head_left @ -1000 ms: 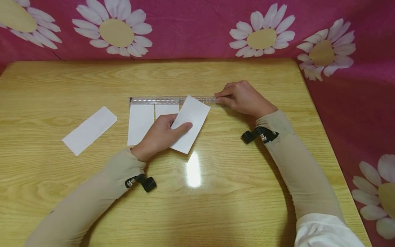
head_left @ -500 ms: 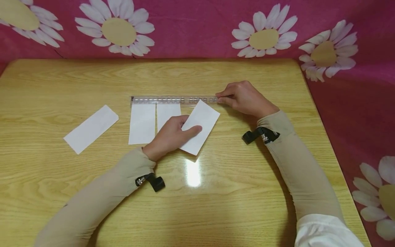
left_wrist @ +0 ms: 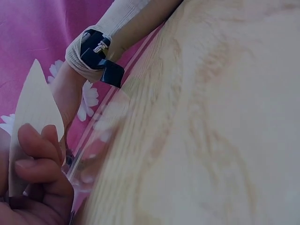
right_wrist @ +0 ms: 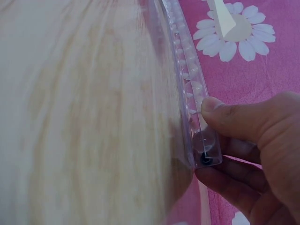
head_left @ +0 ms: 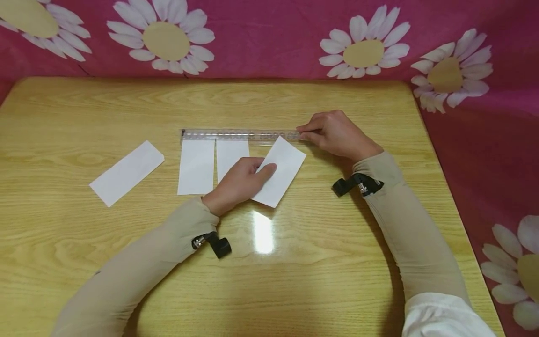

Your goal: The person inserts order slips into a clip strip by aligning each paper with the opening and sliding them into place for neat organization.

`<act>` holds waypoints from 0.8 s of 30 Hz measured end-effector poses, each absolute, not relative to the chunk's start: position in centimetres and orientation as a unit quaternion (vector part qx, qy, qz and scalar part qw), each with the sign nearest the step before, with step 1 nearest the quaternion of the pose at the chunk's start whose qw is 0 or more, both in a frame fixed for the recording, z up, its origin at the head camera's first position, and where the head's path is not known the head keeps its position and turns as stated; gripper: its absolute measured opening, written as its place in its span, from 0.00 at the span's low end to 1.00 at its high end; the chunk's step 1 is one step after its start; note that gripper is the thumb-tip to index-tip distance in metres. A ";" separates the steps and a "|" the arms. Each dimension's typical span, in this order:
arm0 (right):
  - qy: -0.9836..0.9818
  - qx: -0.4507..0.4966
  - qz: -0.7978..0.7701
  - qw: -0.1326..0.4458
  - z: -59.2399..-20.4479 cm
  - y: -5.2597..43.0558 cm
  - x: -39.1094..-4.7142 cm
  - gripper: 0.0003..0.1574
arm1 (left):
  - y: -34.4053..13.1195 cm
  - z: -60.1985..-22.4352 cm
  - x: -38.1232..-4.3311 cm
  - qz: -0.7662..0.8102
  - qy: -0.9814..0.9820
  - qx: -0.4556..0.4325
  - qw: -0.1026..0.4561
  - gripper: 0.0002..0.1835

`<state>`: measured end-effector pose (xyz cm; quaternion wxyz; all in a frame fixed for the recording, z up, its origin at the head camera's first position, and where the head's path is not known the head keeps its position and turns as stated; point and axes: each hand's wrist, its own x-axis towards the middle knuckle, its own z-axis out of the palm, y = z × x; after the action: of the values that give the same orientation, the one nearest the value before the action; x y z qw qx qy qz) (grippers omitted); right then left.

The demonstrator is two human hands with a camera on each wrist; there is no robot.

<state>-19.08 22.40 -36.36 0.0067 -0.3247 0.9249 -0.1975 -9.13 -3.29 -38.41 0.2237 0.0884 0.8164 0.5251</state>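
My left hand [head_left: 240, 181] holds a white paper rectangle [head_left: 283, 171] between thumb and fingers, tilted over the table. In the left wrist view, curled fingers [left_wrist: 40, 171] press against that paper [left_wrist: 35, 103]. At the right end of a clear plastic ruler [head_left: 227, 135], my right hand [head_left: 338, 133] pinches it. The right wrist view shows the thumb on top of the ruler [right_wrist: 197, 108] and fingers beneath its end. Two more white paper rectangles, one on the left [head_left: 196, 167] and one beside it [head_left: 231, 154], lie with their far edges along the ruler. My left hand partly hides the second.
A longer white paper strip [head_left: 127, 173] lies slanted on the left of the wooden table [head_left: 294, 281]. Pink cloth with daisies [head_left: 269, 37] hangs behind the table and along its right side. Each wrist wears a black camera mount.
My left hand has moved to the right with the paper rectangle, uncovering more of the second paper. My right hand stays on the ruler's end. The head view has shifted slightly.
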 end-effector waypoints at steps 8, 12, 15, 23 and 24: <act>0.925 -0.322 -0.200 0.009 -36.4 22.3 -19.1 0.15 | -2.6 -38.4 -9.2 0.548 0.798 0.067 0.240 0.23; 0.925 -0.324 -0.199 0.007 -36.4 22.3 -19.1 0.15 | -2.2 -38.2 -9.3 0.573 0.775 0.048 0.263 0.22; 0.924 -0.327 -0.199 0.004 -36.4 22.3 -19.1 0.15 | -2.0 -38.2 -9.3 0.582 0.765 0.043 0.272 0.23; 0.919 -0.338 -0.203 -0.007 -36.4 22.3 -19.0 0.14 | -1.4 -38.1 -9.6 0.602 0.745 0.043 0.284 0.22; 0.918 -0.339 -0.204 -0.008 -36.4 22.3 -19.0 0.14 | -1.3 -38.1 -9.6 0.605 0.743 0.042 0.285 0.22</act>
<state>-19.04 22.35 -36.40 -0.0078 -0.3391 0.9183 -0.2040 -9.59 -1.29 -38.14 0.2853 0.0416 0.7426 0.6045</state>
